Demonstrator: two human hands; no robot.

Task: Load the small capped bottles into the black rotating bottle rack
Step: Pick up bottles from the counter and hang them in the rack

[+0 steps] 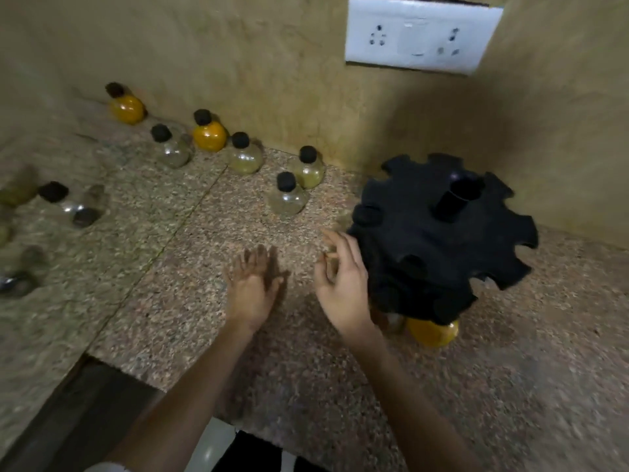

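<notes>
Hovering over speckled granite (204, 233) beside notched rack (442, 240): left hand (253, 287), right hand (343, 284) (grips apart).

On the speckled stone table (211, 240): black rack (439, 240) at right, near the far wall; small capped bottles (287, 195) upright along the far side, among them two orange-filled bottles (126, 109); more, blurred, at left.

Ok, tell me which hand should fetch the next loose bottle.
Left, I'd say. The left hand is empty and nearer the clear bottle, and the other loose bottles stand farther out on its side. The right hand is beside the rack, better placed to steady it.
</notes>
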